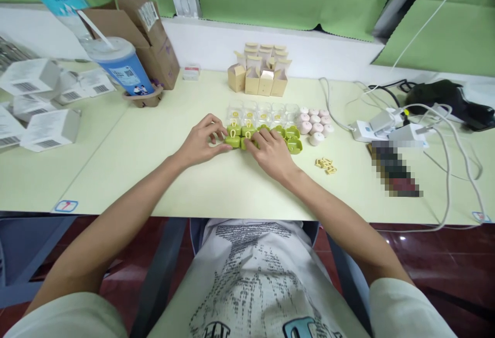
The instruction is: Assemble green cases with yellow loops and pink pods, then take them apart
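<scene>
Two rows of small green cups (294, 146) stand close together on the table in front of me. Yellow loop pieces (233, 133) sit upright on the cups at the left end. My left hand (207, 139) is at that end, fingers bent and thumb apart, with its tips touching or very near the end cups. My right hand (273, 153) reaches over the middle of the front row, its fingertips drawn together at a green cup; what they hold, if anything, is hidden. Behind the cups are clear plastic cases (284, 114), some with yellow pieces inside.
Pale pink-and-white round pieces (316, 138) and a loose pile of yellow loops (326, 165) lie to the right. Small open cardboard boxes (258, 81) stand behind. A power strip (365, 131) with cables is far right; a blue cup (124, 70) and white boxes (52, 129) are left.
</scene>
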{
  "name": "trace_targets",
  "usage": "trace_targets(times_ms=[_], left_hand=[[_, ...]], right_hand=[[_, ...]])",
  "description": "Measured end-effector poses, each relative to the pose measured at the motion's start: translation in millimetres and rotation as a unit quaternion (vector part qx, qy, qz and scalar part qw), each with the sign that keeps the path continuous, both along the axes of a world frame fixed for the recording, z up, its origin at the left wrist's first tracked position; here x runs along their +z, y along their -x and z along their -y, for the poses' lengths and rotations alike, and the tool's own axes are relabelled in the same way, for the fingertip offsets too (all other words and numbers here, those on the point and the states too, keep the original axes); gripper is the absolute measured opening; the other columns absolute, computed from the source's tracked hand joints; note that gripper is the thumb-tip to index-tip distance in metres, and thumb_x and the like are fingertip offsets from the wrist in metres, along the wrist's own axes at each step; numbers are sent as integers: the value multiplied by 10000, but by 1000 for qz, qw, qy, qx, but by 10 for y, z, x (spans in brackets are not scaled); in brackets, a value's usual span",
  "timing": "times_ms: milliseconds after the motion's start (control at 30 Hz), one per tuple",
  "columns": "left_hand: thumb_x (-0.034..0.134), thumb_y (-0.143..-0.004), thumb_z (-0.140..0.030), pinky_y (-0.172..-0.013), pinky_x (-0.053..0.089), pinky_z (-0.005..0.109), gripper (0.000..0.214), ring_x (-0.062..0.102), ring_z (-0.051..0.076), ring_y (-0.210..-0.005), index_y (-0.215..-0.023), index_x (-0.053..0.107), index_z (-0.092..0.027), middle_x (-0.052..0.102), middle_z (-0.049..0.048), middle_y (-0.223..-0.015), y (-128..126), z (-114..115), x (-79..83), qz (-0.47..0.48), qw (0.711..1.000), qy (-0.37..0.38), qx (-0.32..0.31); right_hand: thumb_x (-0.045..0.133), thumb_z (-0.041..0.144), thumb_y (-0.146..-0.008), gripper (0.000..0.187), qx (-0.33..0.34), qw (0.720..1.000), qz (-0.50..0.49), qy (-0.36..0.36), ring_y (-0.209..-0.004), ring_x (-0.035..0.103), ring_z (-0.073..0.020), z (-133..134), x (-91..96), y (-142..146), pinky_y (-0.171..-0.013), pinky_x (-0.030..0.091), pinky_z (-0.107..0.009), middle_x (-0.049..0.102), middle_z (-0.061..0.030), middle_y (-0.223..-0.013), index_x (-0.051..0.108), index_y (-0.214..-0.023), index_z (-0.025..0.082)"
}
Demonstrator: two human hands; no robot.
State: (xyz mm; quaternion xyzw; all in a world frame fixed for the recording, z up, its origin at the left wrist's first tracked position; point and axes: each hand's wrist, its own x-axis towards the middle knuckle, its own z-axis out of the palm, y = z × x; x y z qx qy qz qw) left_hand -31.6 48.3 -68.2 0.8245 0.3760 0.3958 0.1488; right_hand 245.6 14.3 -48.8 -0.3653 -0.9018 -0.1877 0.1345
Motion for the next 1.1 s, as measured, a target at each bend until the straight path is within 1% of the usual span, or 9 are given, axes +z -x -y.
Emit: trace_targets(times_ms=[167, 300, 433, 600, 700, 833, 933, 1000, 1100], left_hand=[[880, -939, -658, -764, 678, 340, 449, 695, 164, -858, -1012, 790, -224, 660, 68, -1153, 3, -13, -29, 3, 1000, -4, -3], [874, -941, -675, -774, 681, 352, 465, 703, 159, -838, -1019, 787, -225, 664, 64, -1159, -1, -13, -32, 3, 1000, -1, -4], [873, -913, -735, -789, 687, 377, 533, 698, 150, -790, -1031, 784, -224, 663, 55, -1152, -3, -25, -30, 7, 1000, 5, -2], [878, -895, -758, -814, 701, 390, 568, 705, 152, -794, -1070, 781, -226, 662, 55, -1150, 0, -36, -27, 20, 1000, 17, 1], [887, -890, -751, -820, 711, 402, 571, 707, 154, -807, -1087, 775, -227, 660, 63, -1182, 7, -38, -17, 22, 999, 31, 0], [892, -882, -753, -849, 721, 416, 583, 715, 173, -873, -1107, 766, -230, 647, 65, -1197, 9, -40, 6, 27, 999, 44, 8], [892, -865, -780, -873, 725, 424, 612, 719, 180, -904, -1097, 765, -229, 641, 67, -1202, 0, -37, 20, 28, 998, 55, 11], [890, -853, -797, -873, 726, 422, 627, 729, 188, -929, -1082, 765, -227, 639, 65, -1192, -8, -37, 21, 35, 998, 59, 14], [895, -851, -791, -865, 727, 414, 619, 739, 193, -943, -1070, 771, -226, 644, 63, -1179, -14, -51, 9, 48, 997, 55, 13]], right_hand=[[523, 57, -1138, 314, 1, 999, -42, 32, -1063, 671, -287, -40, -41, -36, -936, 489, -417, 764, -181, -1233, 747, -1336, 149], [533, 59, -1129, 288, -2, 996, -70, 60, -1052, 685, -289, -37, -61, -47, -957, 522, -423, 752, -183, -1256, 744, -1293, 167], [516, 69, -1131, 292, -8, 995, -76, 66, -1020, 679, -285, -20, -28, -23, -940, 509, -412, 759, -186, -1255, 752, -1278, 158], [453, 98, -1128, 350, -52, 988, -139, 44, -1000, 639, -303, -116, 113, -168, -875, 447, -423, 798, -163, -1119, 794, -1151, 174], [477, 184, -1125, 325, -49, 978, -188, 80, -1025, 617, -327, -187, 155, -299, -890, 449, -443, 806, -147, -1043, 801, -1135, 172], [623, 352, -1077, 240, -29, 976, -181, 119, -1185, 594, -379, -168, 118, -289, -1005, 444, -490, 809, -143, -1144, 772, -1179, 194], [703, 453, -1051, 355, -59, 980, -158, 106, -1375, 529, -450, -109, 85, -179, -1099, 408, -539, 804, -174, -1262, 719, -1286, 187], [720, 469, -1056, 412, -71, 981, -149, 107, -1446, 495, -467, -87, 74, -122, -1141, 384, -557, 819, -188, -1254, 687, -1343, 175], [706, 423, -1086, 378, -72, 980, -145, 120, -1468, 506, -448, -88, 60, -91, -1158, 375, -549, 845, -190, -1218, 674, -1362, 168]])
